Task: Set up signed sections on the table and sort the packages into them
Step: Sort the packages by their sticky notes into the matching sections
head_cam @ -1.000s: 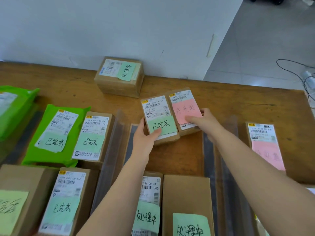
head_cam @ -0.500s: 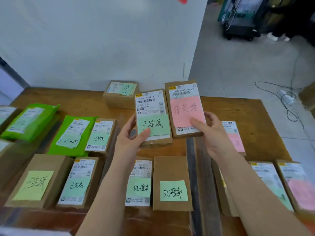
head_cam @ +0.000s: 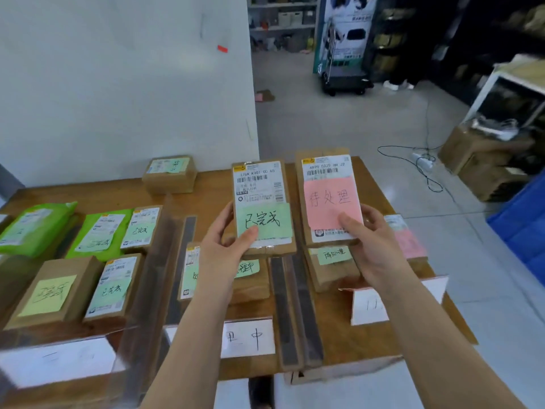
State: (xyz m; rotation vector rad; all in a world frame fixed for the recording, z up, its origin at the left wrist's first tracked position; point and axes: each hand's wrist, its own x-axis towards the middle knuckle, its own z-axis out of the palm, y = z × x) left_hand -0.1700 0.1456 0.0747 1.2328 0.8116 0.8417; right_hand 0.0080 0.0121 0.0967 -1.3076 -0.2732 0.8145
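Note:
My left hand (head_cam: 225, 246) grips a brown package with a green note (head_cam: 261, 199), lifted above the middle of the wooden table (head_cam: 212, 184). My right hand (head_cam: 374, 246) grips a second brown package with a pink note (head_cam: 327, 190), raised beside the first. Both packages face me, thumbs pressed on the notes. Folded white signs stand along the near edge: left sign (head_cam: 59, 358), middle sign (head_cam: 250, 338), right sign (head_cam: 365, 305). Dark divider strips (head_cam: 295, 314) split the table into sections.
Green bags (head_cam: 35, 225) and green-noted boxes (head_cam: 113, 286) fill the left section. A lone box (head_cam: 169, 174) sits at the back by the white wall. Boxes with notes (head_cam: 333, 261) lie under my hands. A blue bin (head_cam: 522, 219) and cardboard cartons (head_cam: 483, 160) stand to the right.
Both hands have lifted the two packages off the table and raised them higher toward me. The view has tilted up, showing the near signs and the room beyond.

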